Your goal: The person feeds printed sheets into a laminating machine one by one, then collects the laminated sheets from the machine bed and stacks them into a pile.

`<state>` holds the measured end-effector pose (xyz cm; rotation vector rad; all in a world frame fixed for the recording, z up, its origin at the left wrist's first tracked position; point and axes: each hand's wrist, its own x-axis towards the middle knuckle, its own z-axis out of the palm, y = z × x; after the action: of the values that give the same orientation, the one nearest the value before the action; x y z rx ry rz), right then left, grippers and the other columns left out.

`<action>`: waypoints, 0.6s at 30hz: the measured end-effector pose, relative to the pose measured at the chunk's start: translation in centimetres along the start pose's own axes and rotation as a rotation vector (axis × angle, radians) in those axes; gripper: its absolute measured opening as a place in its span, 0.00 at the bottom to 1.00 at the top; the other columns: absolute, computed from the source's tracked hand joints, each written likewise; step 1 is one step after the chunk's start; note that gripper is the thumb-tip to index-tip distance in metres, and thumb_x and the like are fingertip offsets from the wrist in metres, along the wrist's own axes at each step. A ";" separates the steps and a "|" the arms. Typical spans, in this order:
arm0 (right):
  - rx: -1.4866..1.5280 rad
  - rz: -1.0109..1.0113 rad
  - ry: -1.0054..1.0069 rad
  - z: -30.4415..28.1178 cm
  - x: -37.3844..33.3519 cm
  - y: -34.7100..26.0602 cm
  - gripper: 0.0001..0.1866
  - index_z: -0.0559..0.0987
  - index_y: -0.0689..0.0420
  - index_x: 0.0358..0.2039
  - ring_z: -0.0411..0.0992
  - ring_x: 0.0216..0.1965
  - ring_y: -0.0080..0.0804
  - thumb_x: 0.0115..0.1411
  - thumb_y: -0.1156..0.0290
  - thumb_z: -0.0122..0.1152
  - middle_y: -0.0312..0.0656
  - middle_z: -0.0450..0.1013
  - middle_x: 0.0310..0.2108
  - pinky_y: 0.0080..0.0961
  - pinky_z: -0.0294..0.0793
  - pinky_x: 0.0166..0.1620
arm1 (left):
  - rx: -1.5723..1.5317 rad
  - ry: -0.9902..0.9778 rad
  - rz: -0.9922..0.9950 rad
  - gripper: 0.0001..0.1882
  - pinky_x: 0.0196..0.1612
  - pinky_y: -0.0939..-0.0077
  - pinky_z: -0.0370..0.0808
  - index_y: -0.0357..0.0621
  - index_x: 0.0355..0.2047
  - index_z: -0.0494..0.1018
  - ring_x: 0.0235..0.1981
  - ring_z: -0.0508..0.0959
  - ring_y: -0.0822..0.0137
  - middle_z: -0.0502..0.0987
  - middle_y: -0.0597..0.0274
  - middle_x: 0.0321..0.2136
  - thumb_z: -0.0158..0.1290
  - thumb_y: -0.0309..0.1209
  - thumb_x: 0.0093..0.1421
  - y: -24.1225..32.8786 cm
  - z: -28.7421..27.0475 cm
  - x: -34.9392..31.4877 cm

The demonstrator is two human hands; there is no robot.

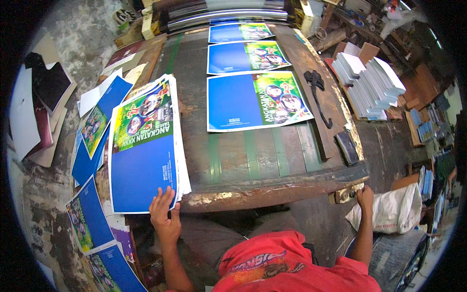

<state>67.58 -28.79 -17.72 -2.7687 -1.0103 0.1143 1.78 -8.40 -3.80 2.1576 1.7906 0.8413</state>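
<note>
My left hand [166,213] rests on the lower right corner of a stack of printed sheets [141,180], its fingers stretched out over the top sheet's edge. The top sheet is half blue and half green with round pictures. At the table's near right corner my right hand [365,196] is closed around the end of a metal fitting [346,195]; its exact shape is partly hidden by the fingers. Three similar sheets lie in a row down the middle of the worn machine table [233,160]: a near one [231,102], a middle one [228,57] and a far one [226,34].
Shiny rollers [226,17] span the far end. A black phone-like case [346,147] and a dark cord [322,97] lie along the right side. More printed sheets [92,214] spread at the left. Thick paper stacks [372,80] and a white sack [396,209] stand at right.
</note>
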 end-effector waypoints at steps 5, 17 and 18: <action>-0.033 0.097 -0.061 0.2 0.9 0.5 0.15 0.76 0.66 0.26 0.74 0.32 0.60 0.49 0.65 0.54 0.61 0.74 0.27 0.48 0.72 0.38 | 0.020 -0.046 -0.026 0.19 0.65 0.53 0.55 0.47 0.50 0.76 0.61 0.67 0.54 0.74 0.58 0.54 0.51 0.42 0.64 -0.2 -0.2 0.0; 0.785 -0.323 -0.440 -1.8 -3.6 -23.9 0.20 0.74 0.56 0.52 0.73 0.44 0.33 0.63 0.59 0.59 0.45 0.75 0.42 0.29 0.72 0.45 | -0.178 0.038 -0.042 0.11 0.59 0.58 0.63 0.45 0.42 0.79 0.50 0.76 0.53 0.80 0.58 0.45 0.53 0.35 0.63 2.4 -1.5 1.4; 0.981 -0.165 -0.827 -5.0 -6.3 -30.3 0.19 0.74 0.54 0.52 0.73 0.42 0.28 0.64 0.58 0.57 0.40 0.76 0.40 0.24 0.73 0.42 | -0.197 -0.049 0.042 0.10 0.60 0.53 0.61 0.50 0.42 0.79 0.52 0.75 0.55 0.80 0.61 0.44 0.55 0.33 0.60 3.0 -1.2 1.3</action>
<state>44.39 -10.89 -6.61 -1.6908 -0.9294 1.3798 3.74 -8.10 -0.88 2.0770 1.5729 0.9245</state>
